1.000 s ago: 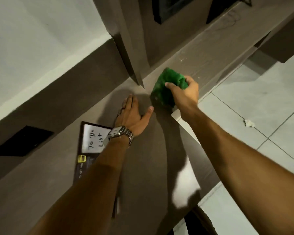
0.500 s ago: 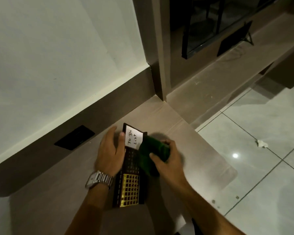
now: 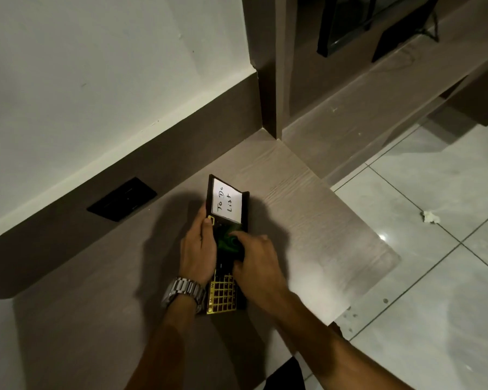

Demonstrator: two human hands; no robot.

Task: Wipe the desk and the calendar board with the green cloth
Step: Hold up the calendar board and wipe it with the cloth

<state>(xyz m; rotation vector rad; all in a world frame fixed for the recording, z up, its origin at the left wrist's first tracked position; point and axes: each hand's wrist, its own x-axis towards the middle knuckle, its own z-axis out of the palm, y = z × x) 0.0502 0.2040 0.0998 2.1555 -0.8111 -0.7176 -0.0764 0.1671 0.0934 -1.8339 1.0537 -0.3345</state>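
— What has changed since half a second ago?

— My right hand (image 3: 255, 258) has slid the crumpled green cloth (image 3: 228, 241) down along the black rectangular calendar board (image 3: 227, 220). Before, the cloth lay just under the white "To Do List" card (image 3: 226, 204) and hid its lower corner; now the whole card shows, and the cloth sits on the middle of the board. A second ago that hand was wiping far off by the dark pillar, and my left hand (image 3: 198, 253) lay flat on the pale wood-grain surface (image 3: 307, 209).

— And the left hand now?

— It grips the board's left edge, thumb on the face beside a small yellow square, fingers curled round the side. My silver metal wristwatch (image 3: 184, 291) shows at the wrist.

— How is the right hand set?

— Closed down on the cloth, fingers bent over it, pressing it onto the board. Only a dark green patch shows between my two hands.

— Where does the board lie?

— Flat on the surface, about midway between the back edge by the wall and the front edge by the tiled floor (image 3: 434, 277), its long side running away from me. The gold grid of day squares (image 3: 223, 296) is at the near end, partly under my wrists.

— Anything else?

— A black wall socket plate (image 3: 122, 199) in the brown skirting behind the surface, and a scrap of white paper (image 3: 430, 217) on the floor.
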